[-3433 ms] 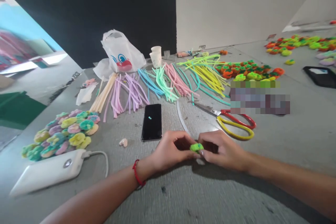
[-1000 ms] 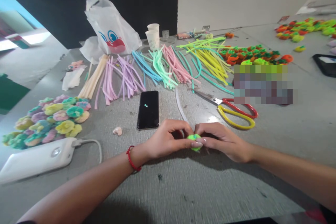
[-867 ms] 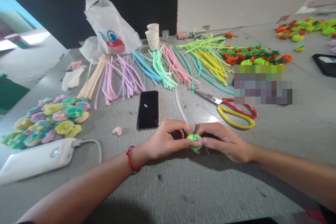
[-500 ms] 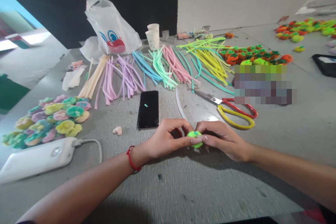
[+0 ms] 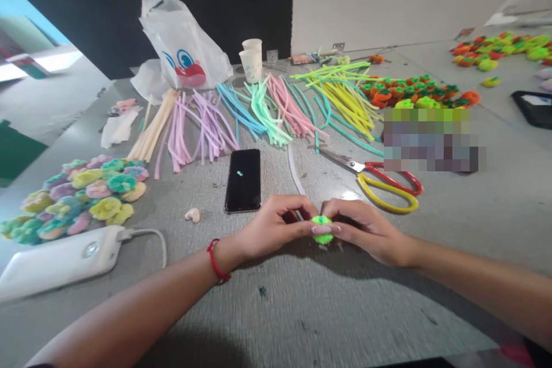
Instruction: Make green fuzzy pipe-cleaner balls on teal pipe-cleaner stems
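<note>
A small fuzzy bright-green pipe-cleaner ball (image 5: 323, 237) with a bluish-green spot on top sits between both hands, just above the table. My left hand (image 5: 280, 227), with a red cord bracelet (image 5: 219, 261) at the wrist, pinches its left side. Its right side is pinched by my right hand (image 5: 366, 230); both thumbs lie across the front and the other fingertips are partly hidden behind. Scissors (image 5: 366, 175) with one red and one yellow handle lie beyond my right hand. A black phone (image 5: 244, 180) lies beyond my left hand.
Pipe-cleaner bundles (image 5: 259, 112) in several colours span the back. Fuzzy flowers (image 5: 86, 195) and a white power bank (image 5: 64, 259) lie left. Orange-and-green pieces (image 5: 418, 89) are piled at right. A plastic bag (image 5: 185, 52) and paper cups (image 5: 251, 63) stand behind.
The thumbs have shifted slightly on the green ball, and more of its front shows now. Both hands stay in almost the same place.
</note>
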A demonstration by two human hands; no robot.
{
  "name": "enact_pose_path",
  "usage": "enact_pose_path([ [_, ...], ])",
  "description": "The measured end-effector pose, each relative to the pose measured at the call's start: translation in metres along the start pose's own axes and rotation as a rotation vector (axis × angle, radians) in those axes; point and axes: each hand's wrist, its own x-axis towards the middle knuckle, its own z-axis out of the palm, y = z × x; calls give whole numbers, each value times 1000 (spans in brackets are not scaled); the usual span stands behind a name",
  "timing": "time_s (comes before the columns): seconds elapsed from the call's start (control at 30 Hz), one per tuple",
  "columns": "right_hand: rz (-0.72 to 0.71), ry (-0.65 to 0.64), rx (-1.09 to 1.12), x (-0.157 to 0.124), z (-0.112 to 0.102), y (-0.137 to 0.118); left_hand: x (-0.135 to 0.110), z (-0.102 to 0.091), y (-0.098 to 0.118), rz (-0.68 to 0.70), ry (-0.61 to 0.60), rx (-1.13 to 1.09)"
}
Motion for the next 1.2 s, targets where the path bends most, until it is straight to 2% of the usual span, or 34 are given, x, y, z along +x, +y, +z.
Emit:
enact_pose_path([
  [0.3,8,37,3,1,1,2,0,2,1,55,4,32],
  [0.4,1,41,34,0,1,4,0,2,1,98,-7,-62],
  [0.5,-28,65,20,-3,2,5,0,2,0,74,-14,-215],
  [0.63,-21,130,-16,-4,4,6,1,3,0,36,61,-272],
  [0.83,-41,229,-201,-3,4,5,3,3,1,70,177,-94],
  [0.93,14,162,-299,-2,3,5,2,4,2,140,190,113],
  [1.07,60,62,-403,0,3,4,1,6,2,220,140,352],
  [1.2,103,23,-240,3,0,2,0,7,1,191,84,376],
])
